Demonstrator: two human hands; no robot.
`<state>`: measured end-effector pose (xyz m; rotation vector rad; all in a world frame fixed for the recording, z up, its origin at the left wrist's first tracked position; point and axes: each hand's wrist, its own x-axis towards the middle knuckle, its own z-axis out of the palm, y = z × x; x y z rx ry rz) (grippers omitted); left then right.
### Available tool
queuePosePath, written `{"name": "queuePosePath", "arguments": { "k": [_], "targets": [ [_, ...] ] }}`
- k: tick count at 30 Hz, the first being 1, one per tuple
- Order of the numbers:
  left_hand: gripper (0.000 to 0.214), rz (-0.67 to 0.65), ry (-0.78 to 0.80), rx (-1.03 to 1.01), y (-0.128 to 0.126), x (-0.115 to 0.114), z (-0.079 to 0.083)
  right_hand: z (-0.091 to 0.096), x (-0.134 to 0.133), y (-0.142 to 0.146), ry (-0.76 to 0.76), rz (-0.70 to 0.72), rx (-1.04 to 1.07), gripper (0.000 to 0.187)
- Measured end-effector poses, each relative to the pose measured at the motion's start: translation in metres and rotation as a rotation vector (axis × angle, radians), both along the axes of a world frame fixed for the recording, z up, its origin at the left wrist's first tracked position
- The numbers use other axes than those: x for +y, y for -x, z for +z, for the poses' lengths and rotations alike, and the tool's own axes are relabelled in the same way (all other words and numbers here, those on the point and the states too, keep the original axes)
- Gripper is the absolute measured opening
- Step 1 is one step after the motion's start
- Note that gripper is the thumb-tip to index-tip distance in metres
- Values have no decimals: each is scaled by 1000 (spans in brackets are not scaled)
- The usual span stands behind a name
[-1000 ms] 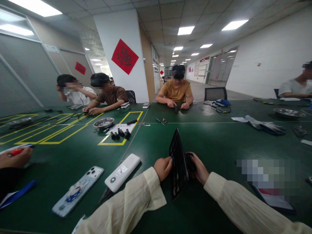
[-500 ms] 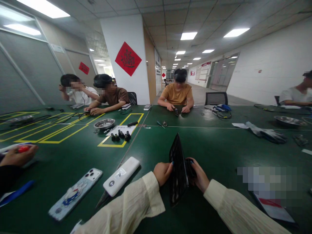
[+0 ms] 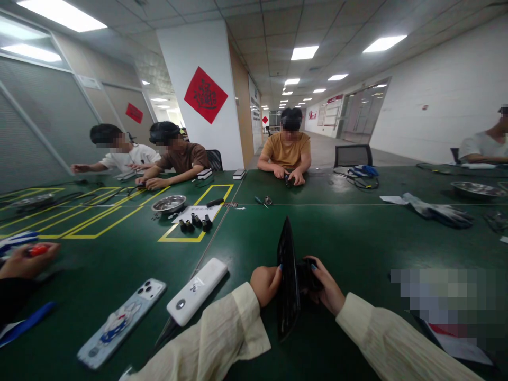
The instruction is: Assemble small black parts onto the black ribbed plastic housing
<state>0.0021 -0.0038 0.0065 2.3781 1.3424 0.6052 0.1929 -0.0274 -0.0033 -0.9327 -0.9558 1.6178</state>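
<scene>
A: What do the containers show?

B: A round metal bowl [image 3: 169,210] stands left of centre on the green table [image 3: 353,238], with small parts [image 3: 154,214] lying beside it; what it holds is too small to identify. A second metal bowl [image 3: 478,196] sits at far right, its interior seen too obliquely to read.

A: How are the hands posed?

B: Both forearms, in cream sleeves [image 3: 226,325], reach forward and converge. The left hand [image 3: 265,286] is nearly closed on a black panel [image 3: 289,280], its thumb laid against the left face; the other fingers are curled and largely hidden. The right hand [image 3: 327,288] is closed round a dark part [image 3: 311,275] at the panel's right side.

A: Where is the panel, and how does it look?

B: Before the person, between the two hands: upright, nearly edge-on, thin, glossy, tapering to its upper tip. Whether it touches the table, or is joined to the dark part, cannot be told. A white power bank [image 3: 198,291] and a patterned phone [image 3: 123,323] lie to the left.
</scene>
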Motion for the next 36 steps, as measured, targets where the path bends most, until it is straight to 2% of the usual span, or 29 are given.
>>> {"name": "queuePosePath", "arguments": {
  "k": [5, 14, 21, 30, 36],
  "targets": [
    [53, -3, 29, 7, 1, 1, -1, -4, 0, -4, -34, 63, 2, 65],
    [55, 29, -13, 58, 1, 1, -7, -6, 1, -1, 9, 43, -29, 68],
    [54, 29, 18, 83, 1, -2, 4, 0, 1, -1, 1, 34, -89, 65],
    [45, 88, 37, 89, 0, -2, 3, -10, -1, -5, -81, 37, -128, 53],
    [31, 97, 28, 62, 1, -2, 2, -12, 2, -5, -65, 31, -130, 54]
  ]
}}
